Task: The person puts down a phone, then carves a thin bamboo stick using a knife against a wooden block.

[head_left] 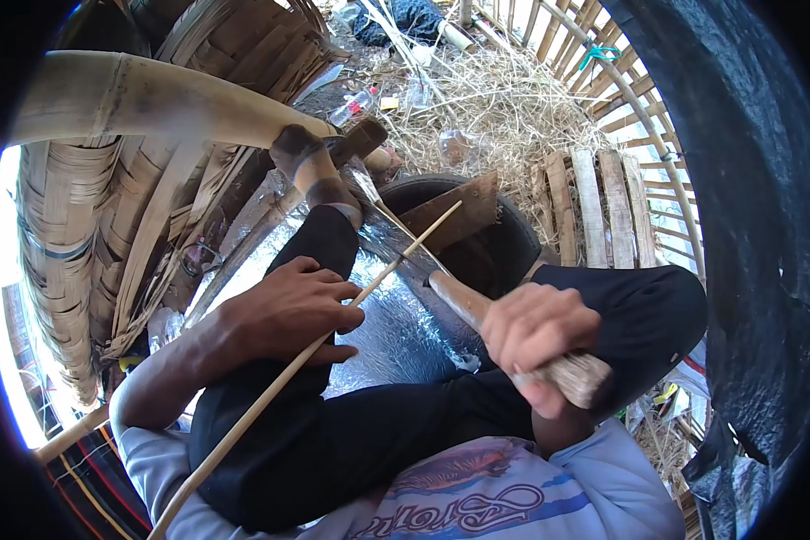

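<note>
A long, thin, pale stick runs diagonally from the lower left, its tapered tip pointing up and right. My left hand is closed around it near the middle, above my raised knee. My right hand is wrapped round the wooden handle of a knife, the handle's thick butt sticking out below the fist. From the handle the grey blade seems to extend up and left toward my foot. The stick crosses the blade near its tip; whether they touch, I cannot tell. Glare partly hides the blade's outline.
A black round tub with a flat wooden piece across it stands ahead. A thick bamboo pole and woven baskets are at left. Straw covers the ground; black sheeting hangs at right.
</note>
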Motion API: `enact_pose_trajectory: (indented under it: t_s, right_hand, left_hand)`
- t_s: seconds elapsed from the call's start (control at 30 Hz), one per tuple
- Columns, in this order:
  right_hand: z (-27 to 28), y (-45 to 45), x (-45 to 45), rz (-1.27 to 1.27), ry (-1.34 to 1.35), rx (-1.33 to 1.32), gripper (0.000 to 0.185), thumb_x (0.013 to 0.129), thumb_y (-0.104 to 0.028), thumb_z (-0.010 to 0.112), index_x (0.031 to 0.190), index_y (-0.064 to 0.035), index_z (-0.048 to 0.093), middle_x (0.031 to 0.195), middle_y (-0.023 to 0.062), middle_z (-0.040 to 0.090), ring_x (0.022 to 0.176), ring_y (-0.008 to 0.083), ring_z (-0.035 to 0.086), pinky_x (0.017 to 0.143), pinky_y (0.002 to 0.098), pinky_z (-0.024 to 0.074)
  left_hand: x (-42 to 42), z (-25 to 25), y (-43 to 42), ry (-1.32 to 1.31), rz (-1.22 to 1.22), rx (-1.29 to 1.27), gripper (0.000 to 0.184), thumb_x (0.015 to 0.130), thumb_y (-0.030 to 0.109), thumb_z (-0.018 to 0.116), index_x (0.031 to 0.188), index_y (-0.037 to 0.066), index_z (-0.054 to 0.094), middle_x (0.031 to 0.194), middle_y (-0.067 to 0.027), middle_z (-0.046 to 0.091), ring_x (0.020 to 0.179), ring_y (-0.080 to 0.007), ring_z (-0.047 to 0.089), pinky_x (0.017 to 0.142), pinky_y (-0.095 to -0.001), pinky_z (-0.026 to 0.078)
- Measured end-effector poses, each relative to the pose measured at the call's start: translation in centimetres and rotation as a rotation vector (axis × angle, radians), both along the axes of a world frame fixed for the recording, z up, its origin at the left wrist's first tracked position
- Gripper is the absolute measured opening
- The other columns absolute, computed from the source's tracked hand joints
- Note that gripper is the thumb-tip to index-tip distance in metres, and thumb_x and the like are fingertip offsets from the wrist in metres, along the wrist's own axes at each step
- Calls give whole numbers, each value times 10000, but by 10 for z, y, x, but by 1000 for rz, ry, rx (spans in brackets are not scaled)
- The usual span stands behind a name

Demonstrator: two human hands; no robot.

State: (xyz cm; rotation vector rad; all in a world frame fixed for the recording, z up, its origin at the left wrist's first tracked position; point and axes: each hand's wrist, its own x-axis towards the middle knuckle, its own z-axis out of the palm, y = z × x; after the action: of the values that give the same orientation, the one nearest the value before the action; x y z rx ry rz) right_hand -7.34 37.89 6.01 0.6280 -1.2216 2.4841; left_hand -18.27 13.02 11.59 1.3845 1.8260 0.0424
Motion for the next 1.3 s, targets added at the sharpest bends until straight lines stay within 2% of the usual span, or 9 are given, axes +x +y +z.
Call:
enact_pose_trajectory:
  t_s: [0.2,0.3,0.37,0.57,0.7,0.93,1.07,1.2,1.3]
  right_hand:
    - [13,-4,1,-23,-98,79,109,584,-38,619,603,-50,512,500,15,475,416,183,520,469,281,448]
    - [11,-6,0,9,-70,74,112,566,-50,620,597,-52,513,500,21,469,420,186,524,472,288,450]
    - [-9,-13,-5,-28,3,118,129,655,-93,639,634,-43,522,501,30,514,402,159,507,441,290,433]
    - [15,-12,1,37,136,6,86,635,-53,624,647,-40,539,506,27,506,424,174,527,449,286,453]
    - [-17,-23,-9,-81,-56,290,104,608,-31,631,652,-48,539,509,15,491,424,172,521,450,284,449]
    - [10,-18,4,-36,33,91,101,627,-83,629,634,-44,536,507,42,516,421,168,522,457,276,445]
    - [-45,-25,-7,-65,-181,389,113,578,-18,604,649,-53,524,538,44,521,457,171,533,470,268,444]
    - [-6,-20,-4,-77,7,173,104,609,-59,619,637,-64,519,535,21,528,436,151,527,442,270,442]
    - [-20,-22,-3,-103,-66,168,101,640,-81,618,649,-58,519,545,22,528,459,149,533,464,263,435]
  left_hand:
    - [-2,2,4,-25,20,-82,387,893,482,582,879,103,660,927,-85,607,983,-238,604,884,-436,417]
    - [-3,-8,0,-17,62,28,370,938,404,540,763,99,653,780,-56,564,806,-216,598,804,-415,437]
    - [-3,-10,-3,-3,57,25,354,946,381,532,762,102,650,774,-56,562,805,-214,598,800,-415,437]
    - [-2,-8,-5,-29,116,25,297,942,326,543,764,108,640,755,-59,541,795,-208,585,783,-413,422]
    - [0,-13,-12,-33,134,106,255,924,303,572,774,104,628,751,-42,516,779,-204,571,759,-406,411]
    - [0,-22,-18,-48,188,302,168,894,252,625,815,104,619,730,-34,511,721,-207,564,698,-380,426]
    - [0,-27,-22,-71,192,446,169,885,221,632,783,90,600,727,-52,510,687,-236,559,638,-392,438]
    - [3,-23,-17,-133,322,548,182,881,210,637,774,73,585,716,-71,509,643,-267,544,595,-394,435]
    - [-5,-23,-15,-85,181,460,154,861,156,666,802,56,565,680,-87,493,604,-287,529,541,-397,413]
